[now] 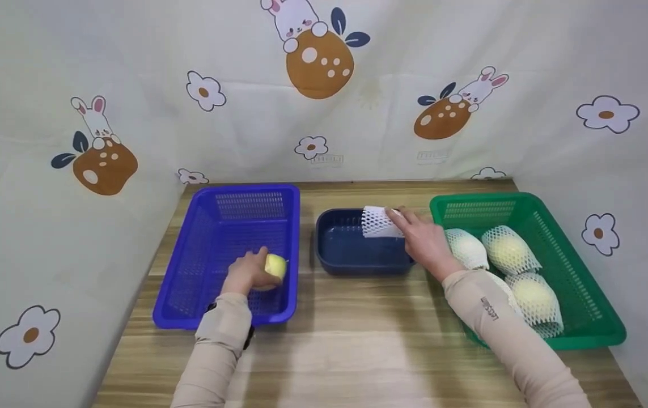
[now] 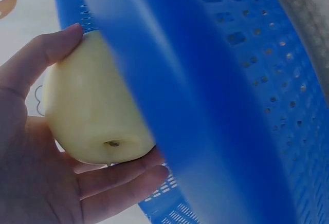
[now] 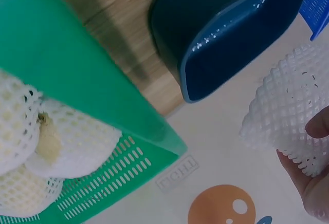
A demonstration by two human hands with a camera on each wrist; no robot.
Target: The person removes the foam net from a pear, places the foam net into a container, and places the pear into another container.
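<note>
My left hand (image 1: 250, 272) holds a pale yellow-green fruit (image 1: 275, 266), rounded like an apple or pear, inside the blue basket (image 1: 296, 226). In the left wrist view, the thumb lies over one side of the fruit (image 2: 97, 106) and the fingers curl under it. A dark spot sits in the dimple at its end. White foam netting (image 1: 379, 221) is pinched between the thumb and fingers of my right hand (image 1: 423, 238), above the small navy basket (image 1: 366, 266). The right wrist view shows this netting (image 3: 288, 106) as a tapered sleeve.
A green basket (image 1: 590, 272) stands on the right with several pale fruits (image 1: 508, 249) in white foam nets. Wood-grain tabletop (image 1: 352, 340) shows in front of the navy basket. A patterned cloth (image 1: 244, 130) hangs behind and along both sides.
</note>
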